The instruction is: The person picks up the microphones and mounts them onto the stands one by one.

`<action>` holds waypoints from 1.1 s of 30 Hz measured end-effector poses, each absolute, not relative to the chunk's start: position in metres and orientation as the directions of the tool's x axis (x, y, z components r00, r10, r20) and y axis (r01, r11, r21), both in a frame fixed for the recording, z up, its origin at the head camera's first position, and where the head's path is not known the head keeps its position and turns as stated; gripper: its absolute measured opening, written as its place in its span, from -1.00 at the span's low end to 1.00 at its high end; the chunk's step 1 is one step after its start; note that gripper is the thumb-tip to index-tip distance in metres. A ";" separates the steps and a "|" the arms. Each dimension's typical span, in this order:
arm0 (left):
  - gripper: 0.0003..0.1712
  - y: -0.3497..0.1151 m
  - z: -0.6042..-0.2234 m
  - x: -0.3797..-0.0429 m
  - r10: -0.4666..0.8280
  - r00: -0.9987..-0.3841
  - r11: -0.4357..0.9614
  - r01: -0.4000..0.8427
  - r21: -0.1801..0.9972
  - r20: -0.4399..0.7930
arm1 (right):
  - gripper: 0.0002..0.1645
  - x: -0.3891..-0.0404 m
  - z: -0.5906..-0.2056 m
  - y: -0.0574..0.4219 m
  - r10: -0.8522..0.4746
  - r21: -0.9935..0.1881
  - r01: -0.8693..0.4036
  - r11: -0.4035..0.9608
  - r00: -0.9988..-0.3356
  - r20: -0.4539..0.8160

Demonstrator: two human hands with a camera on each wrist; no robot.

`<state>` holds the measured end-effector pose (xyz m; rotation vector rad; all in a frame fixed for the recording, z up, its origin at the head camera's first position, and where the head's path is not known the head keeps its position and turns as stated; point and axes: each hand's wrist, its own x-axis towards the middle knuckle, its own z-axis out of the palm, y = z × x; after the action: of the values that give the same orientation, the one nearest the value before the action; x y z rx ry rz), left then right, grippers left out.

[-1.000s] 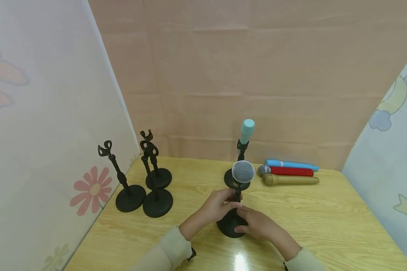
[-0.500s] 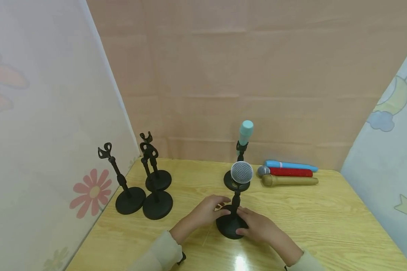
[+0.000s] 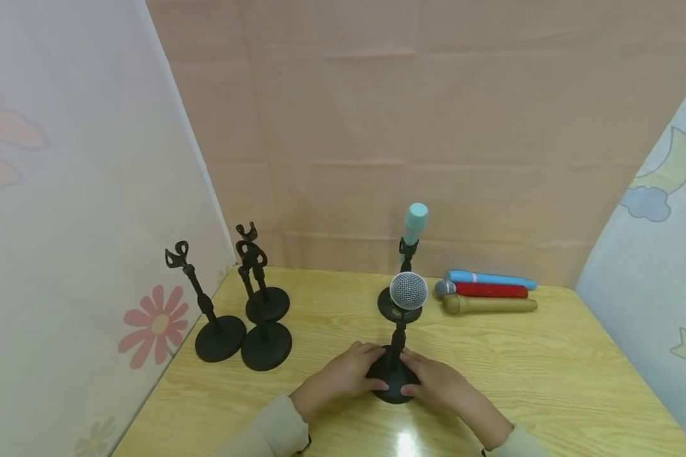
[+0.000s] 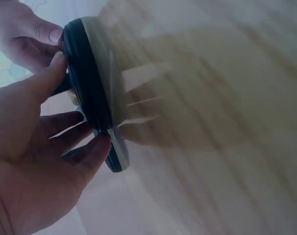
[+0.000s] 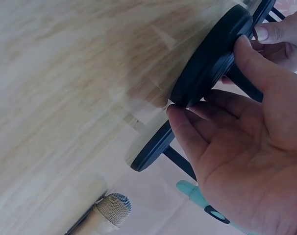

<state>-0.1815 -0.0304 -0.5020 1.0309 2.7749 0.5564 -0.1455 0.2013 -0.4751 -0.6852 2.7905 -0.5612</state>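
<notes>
Here, the left hand (image 3: 345,370) and right hand (image 3: 439,383) grip the base (image 3: 394,388) of the front stand (image 3: 399,336) from opposite sides; it stands upright on the worktop (image 3: 549,374), bearing a silver mic (image 3: 408,291); behind is a teal mic (image 3: 415,223), mounted; three stands (image 3: 267,349) sit left, three mics (image 3: 491,291) right.

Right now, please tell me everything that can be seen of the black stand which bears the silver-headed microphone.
The black stand looks smooth, perhaps plastic or metal, with a round base and a slim post that thickens partway up. It stands upright on the table, bearing the silver-headed microphone. The left grip and right grip hold opposite sides of the base.
</notes>
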 end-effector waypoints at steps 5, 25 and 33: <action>-0.18 -0.028 -0.500 -0.179 0.635 -0.773 0.723 0.593 0.356 -0.003 | -0.19 -0.148 -0.475 0.200 -0.511 -0.393 -0.438 0.809 -0.854 -0.101; -0.07 -0.023 -0.491 -0.190 0.536 -0.837 0.831 0.502 0.238 -0.106 | -0.18 -0.174 -0.474 0.184 -0.510 -0.364 -0.430 0.826 -0.846 -0.159; -0.08 -0.024 -0.491 -0.200 0.511 -0.850 0.848 0.475 0.234 -0.128 | -0.20 -0.182 -0.469 0.177 -0.502 -0.377 -0.416 0.828 -0.848 -0.167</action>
<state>-0.2004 -0.0236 -0.4905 0.7651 2.8394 0.2887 -0.1822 0.1775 -0.4690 -0.7041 2.7503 -0.4805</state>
